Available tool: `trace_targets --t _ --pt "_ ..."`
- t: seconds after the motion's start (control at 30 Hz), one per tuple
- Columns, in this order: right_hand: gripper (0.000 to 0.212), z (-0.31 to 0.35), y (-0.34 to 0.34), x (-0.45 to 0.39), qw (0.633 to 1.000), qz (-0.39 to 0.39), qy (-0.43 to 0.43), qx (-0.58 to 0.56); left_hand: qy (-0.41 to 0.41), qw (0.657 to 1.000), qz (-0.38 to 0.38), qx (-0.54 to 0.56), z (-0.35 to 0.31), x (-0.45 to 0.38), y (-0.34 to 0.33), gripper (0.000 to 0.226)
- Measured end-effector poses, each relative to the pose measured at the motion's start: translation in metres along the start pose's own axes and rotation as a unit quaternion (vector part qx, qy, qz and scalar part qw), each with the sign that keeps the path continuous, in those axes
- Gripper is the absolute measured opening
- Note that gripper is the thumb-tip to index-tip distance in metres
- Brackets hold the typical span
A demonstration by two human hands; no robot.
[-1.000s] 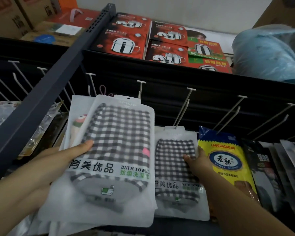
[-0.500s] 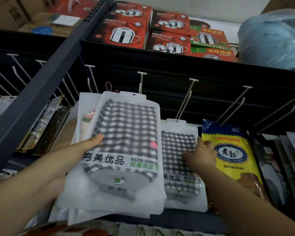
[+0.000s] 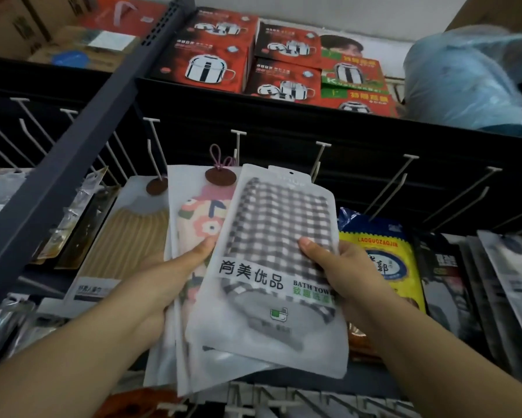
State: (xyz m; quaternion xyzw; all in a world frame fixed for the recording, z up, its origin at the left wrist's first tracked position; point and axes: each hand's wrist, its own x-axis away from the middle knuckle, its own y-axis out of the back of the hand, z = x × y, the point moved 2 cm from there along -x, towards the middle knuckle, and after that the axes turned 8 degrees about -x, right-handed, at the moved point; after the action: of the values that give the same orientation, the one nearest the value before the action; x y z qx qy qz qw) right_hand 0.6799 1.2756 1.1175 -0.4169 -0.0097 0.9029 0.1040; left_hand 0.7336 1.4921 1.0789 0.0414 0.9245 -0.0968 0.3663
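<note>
A frosted pack with a grey-and-white checked bath towel (image 3: 277, 224) is in the middle of the view, tilted right, lying over a pack with a flower-patterned cloth (image 3: 199, 218). My right hand (image 3: 350, 273) grips the checked pack at its right edge, thumb on the front. My left hand (image 3: 163, 282) holds the stack of packs from the left, its thumb on the flower pack right beside the checked one. The packs' lower ends overlap; how many lie beneath is hidden.
A beige ribbed pack (image 3: 133, 233) hangs at left and a yellow bag (image 3: 386, 251) at right, beside dark packs. Bare white hooks (image 3: 401, 182) jut from the black back panel. Red pot boxes (image 3: 211, 61) and a blue plastic bag (image 3: 465, 76) sit on the shelf above. A grey post (image 3: 81, 140) slants at left.
My right hand left the hanging checked pack and now grips a checked pack over the stack. The flower pack is uncovered. The hanging checked pack is no longer visible.
</note>
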Motion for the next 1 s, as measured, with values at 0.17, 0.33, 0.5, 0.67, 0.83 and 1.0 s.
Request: trace_targets --t 0.17,0.33,0.5,0.67,0.83,1.0 --pt "0.036 0.018 0.034 -0.004 0.998 -0.052 0.029 -0.001 -0.028 0.999 -0.019 0.019 0.007 0.009 0.005 0.031" --pt "0.039 0.042 0.052 -0.02 0.995 -0.077 0.043 0.042 -0.015 0.999 -0.022 0.02 0.009 0.01 0.017 0.038" --pt "0.036 0.052 0.05 -0.026 0.997 -0.046 0.012 0.068 -0.011 0.999 -0.045 -0.007 0.016 0.011 0.022 0.034" --pt "0.036 0.053 0.043 -0.026 0.997 -0.032 0.005 0.069 0.001 0.999 -0.039 -0.009 0.022 0.011 0.027 0.042" --pt "0.038 0.053 0.043 -0.025 0.998 -0.041 -0.007 0.056 -0.004 0.999 -0.042 -0.002 0.021 0.012 0.029 0.038" --pt "0.032 0.053 0.047 -0.021 0.997 -0.047 -0.018 0.065 -0.013 0.999 -0.037 -0.007 0.022 0.013 0.03 0.039"
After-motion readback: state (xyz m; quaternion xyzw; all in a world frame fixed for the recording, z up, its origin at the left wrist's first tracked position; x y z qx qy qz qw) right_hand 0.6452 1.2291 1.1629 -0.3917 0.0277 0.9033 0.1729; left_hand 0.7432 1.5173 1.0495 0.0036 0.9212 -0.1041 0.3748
